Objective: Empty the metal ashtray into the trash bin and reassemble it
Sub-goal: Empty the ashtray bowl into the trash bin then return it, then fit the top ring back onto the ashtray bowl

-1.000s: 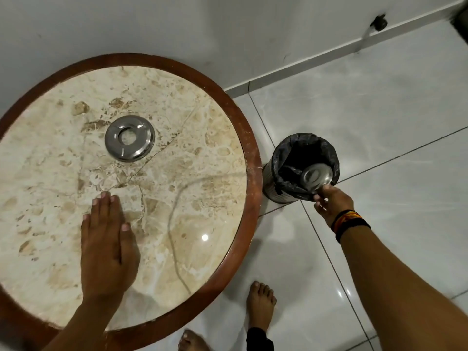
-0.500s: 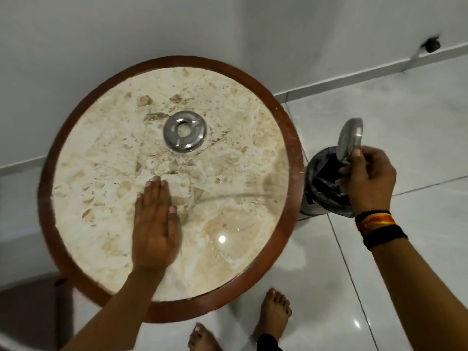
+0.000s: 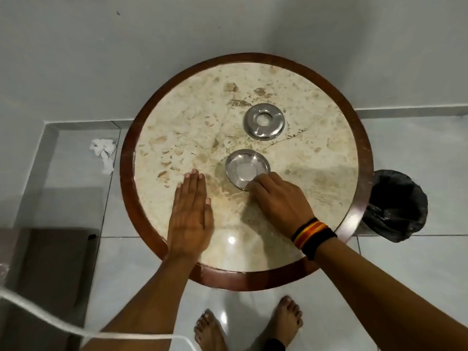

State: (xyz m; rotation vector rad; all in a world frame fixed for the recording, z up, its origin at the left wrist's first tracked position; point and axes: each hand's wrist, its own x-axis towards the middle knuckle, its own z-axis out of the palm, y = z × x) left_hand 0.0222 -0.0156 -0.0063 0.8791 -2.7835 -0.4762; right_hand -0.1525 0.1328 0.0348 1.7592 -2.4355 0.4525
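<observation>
The shallow metal ashtray dish (image 3: 245, 169) lies open side up on the round marble table (image 3: 316, 178), near its middle, and looks empty. My right hand (image 3: 276, 202) pinches its near rim, fingers closed on the edge. The ring-shaped metal ashtray lid (image 3: 264, 121) rests flat on the table just beyond the dish, apart from it. My left hand (image 3: 191, 216) lies flat on the marble left of the dish, palm down, fingers together, holding nothing. The trash bin (image 3: 396, 211) with its black liner stands on the floor right of the table.
A crumpled white paper (image 3: 103, 152) lies on the tiled floor left of the table. A dark low piece of furniture (image 3: 50, 262) sits at lower left, with a white cord (image 3: 76, 330) across it. My bare feet (image 3: 248, 323) stand below the table's near edge. A grey wall runs behind.
My right hand carried the dish from over the bin back to the table and set it down near the middle. The view swung left. My left hand stayed flat on the marble.
</observation>
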